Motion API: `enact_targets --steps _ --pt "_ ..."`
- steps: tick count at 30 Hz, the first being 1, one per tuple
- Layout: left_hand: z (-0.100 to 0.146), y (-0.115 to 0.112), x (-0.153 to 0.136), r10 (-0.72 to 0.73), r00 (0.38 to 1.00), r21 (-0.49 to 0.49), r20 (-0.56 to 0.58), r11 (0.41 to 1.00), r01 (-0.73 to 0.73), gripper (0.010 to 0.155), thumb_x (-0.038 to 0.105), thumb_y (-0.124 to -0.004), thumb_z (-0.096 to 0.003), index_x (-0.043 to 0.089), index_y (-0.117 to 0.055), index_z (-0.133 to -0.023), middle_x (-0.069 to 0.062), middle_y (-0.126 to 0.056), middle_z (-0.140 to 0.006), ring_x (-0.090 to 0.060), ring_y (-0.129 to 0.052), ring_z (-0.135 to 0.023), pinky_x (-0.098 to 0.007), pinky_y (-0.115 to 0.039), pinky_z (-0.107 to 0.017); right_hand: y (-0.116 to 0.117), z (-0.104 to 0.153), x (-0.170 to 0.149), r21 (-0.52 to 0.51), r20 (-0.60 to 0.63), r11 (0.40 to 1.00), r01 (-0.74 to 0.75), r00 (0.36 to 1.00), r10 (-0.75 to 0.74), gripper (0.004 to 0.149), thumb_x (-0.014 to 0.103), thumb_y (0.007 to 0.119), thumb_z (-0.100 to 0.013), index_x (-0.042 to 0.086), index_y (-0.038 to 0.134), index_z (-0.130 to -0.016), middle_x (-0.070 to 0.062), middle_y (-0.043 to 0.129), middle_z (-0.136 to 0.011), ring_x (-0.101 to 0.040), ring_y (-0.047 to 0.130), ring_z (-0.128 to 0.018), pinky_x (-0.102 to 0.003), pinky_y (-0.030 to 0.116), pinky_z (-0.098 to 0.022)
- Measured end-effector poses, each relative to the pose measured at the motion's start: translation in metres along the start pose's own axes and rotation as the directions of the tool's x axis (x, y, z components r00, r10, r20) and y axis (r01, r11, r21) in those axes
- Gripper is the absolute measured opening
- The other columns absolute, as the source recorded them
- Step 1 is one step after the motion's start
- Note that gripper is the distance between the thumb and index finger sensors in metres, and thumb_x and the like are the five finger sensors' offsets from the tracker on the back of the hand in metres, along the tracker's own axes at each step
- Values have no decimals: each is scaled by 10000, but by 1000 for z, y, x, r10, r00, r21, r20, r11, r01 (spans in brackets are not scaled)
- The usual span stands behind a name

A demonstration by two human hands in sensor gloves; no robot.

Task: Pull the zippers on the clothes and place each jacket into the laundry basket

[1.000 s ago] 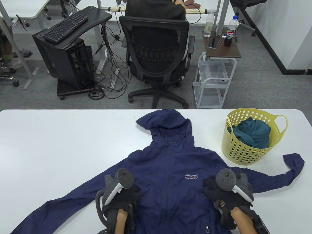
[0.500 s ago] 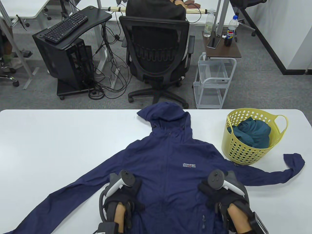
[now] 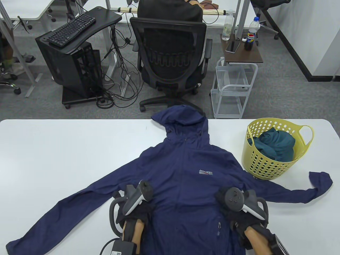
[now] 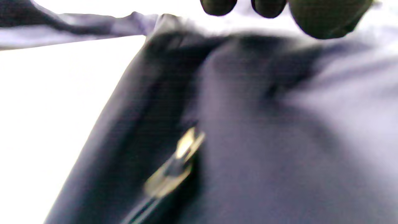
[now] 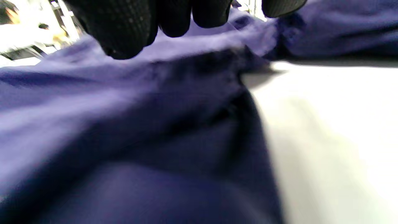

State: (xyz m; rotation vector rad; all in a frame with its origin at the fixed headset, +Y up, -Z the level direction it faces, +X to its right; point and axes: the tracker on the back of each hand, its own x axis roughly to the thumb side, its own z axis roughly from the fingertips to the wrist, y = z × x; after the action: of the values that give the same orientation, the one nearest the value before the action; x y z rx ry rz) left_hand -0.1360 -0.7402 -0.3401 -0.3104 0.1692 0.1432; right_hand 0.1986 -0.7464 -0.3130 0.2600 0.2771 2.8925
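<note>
A navy hooded jacket (image 3: 186, 191) lies face up on the white table (image 3: 53, 159) with its sleeves spread and its front zipper closed. Its hood (image 3: 180, 117) hangs over the far edge. My left hand (image 3: 138, 209) grips the jacket's left side below the armpit. My right hand (image 3: 233, 209) grips the right side at the same height. In the left wrist view my fingertips (image 4: 267, 7) sit over a raised fold, above a metal pocket zipper pull (image 4: 174, 168). In the right wrist view my fingers (image 5: 124, 28) curl onto bunched fabric (image 5: 155, 109). The yellow laundry basket (image 3: 265, 164) stands at the right.
A teal garment (image 3: 276, 144) fills the basket. The jacket's right sleeve cuff (image 3: 320, 180) lies just past the basket's near side. Beyond the table's far edge stand a black office chair (image 3: 170, 61) and a white wire cart (image 3: 231, 90).
Both hands have slid forward, away from me, taking the jacket with them. The hood has gone from lying on the table to hanging past its far edge.
</note>
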Motion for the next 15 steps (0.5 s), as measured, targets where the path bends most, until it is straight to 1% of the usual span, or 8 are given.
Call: enact_targets --steps 1,3,5,7,9,13,14,15 --pt "2 7 9 17 1000 29 5 999 -17 690 571 -728 -381 487 -514 -1032 108 -479 -1201 -288 -287 -1117 -697 -237 -715 0 2 5 -12 17 1000 9 1000 -9 573 375 798 -497 345 627 -1043 54 525 -1191 -300 496 -1098 -643 468 -733" --pt "-1 20 33 -15 999 89 28 996 13 676 574 -721 -385 490 -529 -1027 115 -524 -1192 -283 -365 -1118 -688 -307 -727 4 4 16 1 62 1000 14 998 -14 573 411 800 -491 345 644 -1038 54 545 -1189 -314 518 -1092 -643 477 -730" --pt "-9 31 56 -81 996 103 43 992 76 669 582 -713 -384 498 -530 -1023 124 -540 -1187 -279 -417 -1115 -671 -371 -734 10 4 21 23 83 1000 6 997 -8 575 425 800 -488 339 651 -1037 45 560 -1186 -335 528 -1086 -645 482 -727" --pt "-24 42 81 -126 991 128 49 985 119 660 578 -715 -382 498 -550 -1015 122 -568 -1177 -275 -483 -1104 -655 -433 -732 17 3 24 54 92 998 -19 996 14 575 439 791 -488 337 653 -1037 37 563 -1187 -353 527 -1082 -652 479 -724" --pt "-41 50 101 -159 986 152 43 977 151 651 577 -715 -379 499 -566 -1007 127 -600 -1165 -266 -556 -1087 -642 -477 -728 19 3 24 71 101 997 -32 995 24 577 446 786 -488 336 651 -1038 31 563 -1187 -363 524 -1081 -657 476 -722" --pt "-88 60 140 -244 970 175 3 955 240 631 573 -708 -380 514 -580 -995 145 -634 -1151 -247 -623 -1068 -621 -526 -723 18 3 20 82 106 997 -2 994 -7 573 437 791 -487 317 667 -1034 16 582 -1181 -375 536 -1075 -661 483 -718" --pt "-98 61 145 -254 967 171 -5 953 251 606 563 -706 -385 551 -588 -979 161 -635 -1149 -234 -630 -1069 -611 -532 -727 16 3 19 91 105 996 3 994 -13 571 432 792 -488 315 668 -1033 14 581 -1181 -377 536 -1074 -659 485 -718" --pt "-116 60 154 -254 967 167 -8 953 252 582 540 -708 -392 572 -602 -963 180 -649 -1140 -228 -640 -1065 -605 -540 -725 14 4 16 84 102 996 12 995 -20 568 425 796 -489 309 675 -1032 4 587 -1179 -381 545 -1070 -657 491 -717"
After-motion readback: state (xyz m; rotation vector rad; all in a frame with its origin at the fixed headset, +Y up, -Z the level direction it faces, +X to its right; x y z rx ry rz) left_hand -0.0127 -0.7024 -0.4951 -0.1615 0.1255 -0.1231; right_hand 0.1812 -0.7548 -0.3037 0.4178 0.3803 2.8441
